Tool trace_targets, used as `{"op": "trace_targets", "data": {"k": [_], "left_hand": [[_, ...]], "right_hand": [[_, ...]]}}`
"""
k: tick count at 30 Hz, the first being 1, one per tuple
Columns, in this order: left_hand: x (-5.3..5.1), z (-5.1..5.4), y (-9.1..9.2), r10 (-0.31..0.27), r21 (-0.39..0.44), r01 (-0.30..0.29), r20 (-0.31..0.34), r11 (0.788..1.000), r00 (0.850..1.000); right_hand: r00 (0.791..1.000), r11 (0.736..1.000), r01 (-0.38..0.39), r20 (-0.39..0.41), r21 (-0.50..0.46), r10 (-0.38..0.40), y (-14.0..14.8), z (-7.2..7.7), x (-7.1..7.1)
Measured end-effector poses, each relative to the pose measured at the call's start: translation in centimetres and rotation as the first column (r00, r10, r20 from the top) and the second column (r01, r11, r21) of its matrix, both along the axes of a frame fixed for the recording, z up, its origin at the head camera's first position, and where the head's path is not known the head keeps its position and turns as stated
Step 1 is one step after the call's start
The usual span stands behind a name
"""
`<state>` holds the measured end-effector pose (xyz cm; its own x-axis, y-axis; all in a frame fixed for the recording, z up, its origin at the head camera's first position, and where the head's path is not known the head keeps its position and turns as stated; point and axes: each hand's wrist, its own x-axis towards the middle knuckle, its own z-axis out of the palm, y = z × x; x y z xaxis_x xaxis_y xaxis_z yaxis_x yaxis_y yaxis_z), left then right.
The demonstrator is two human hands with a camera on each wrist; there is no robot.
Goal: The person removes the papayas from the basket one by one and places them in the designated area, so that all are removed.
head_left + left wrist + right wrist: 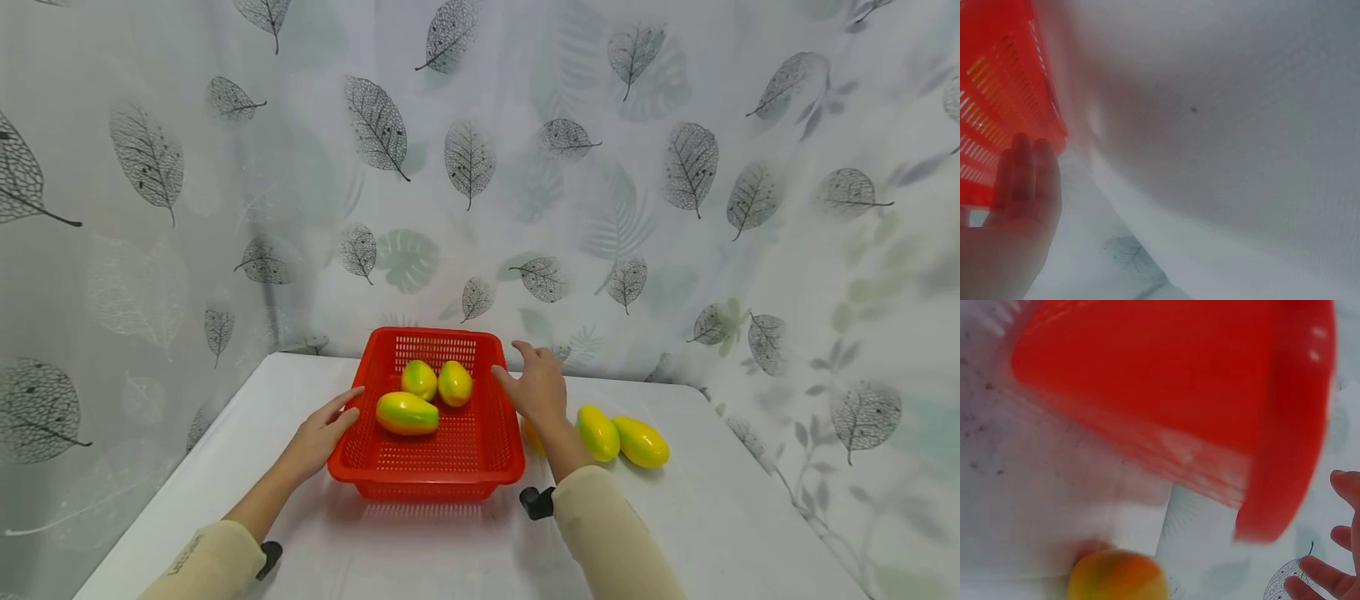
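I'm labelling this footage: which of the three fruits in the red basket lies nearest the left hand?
The front fruit, lying crosswise, is nearest the left hand; the other two fruits sit side by side farther back.

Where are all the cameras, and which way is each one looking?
Head: worn on the head, looking forward and down at the red basket, yellow-green fruits and leaf-print backdrop; left hand, right hand and sleeves show.
Left wrist: worn there, looking past the left fingers at the basket's side and white tabletop.
Right wrist: worn there, looking at the basket's outside and a yellow-orange fruit; right fingers show at the edge.
Shared: head and right wrist both see the basket and fruit outside it.
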<state>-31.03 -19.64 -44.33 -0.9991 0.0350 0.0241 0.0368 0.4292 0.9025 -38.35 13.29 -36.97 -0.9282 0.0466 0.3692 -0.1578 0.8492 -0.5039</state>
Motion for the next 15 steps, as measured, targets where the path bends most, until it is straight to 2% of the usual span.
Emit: {"op": "trace_targets", "data": {"k": [8,15], "left_hand": [[0.0,-0.2,-0.1,0.013,0.020,-0.014,0.013,1.000,1.000],[0.0,-0.2,0.1,0.017,0.023,-0.017,0.009,1.000,1.000]], "right_hand": [[0.998,0.998,-0.061,-0.001,-0.011,0.061,-2.0,1.0,-0.3],[0.993,0.993,-0.119,-0.022,0.008,0.120,-3.6,0.8,-0.7]]}}
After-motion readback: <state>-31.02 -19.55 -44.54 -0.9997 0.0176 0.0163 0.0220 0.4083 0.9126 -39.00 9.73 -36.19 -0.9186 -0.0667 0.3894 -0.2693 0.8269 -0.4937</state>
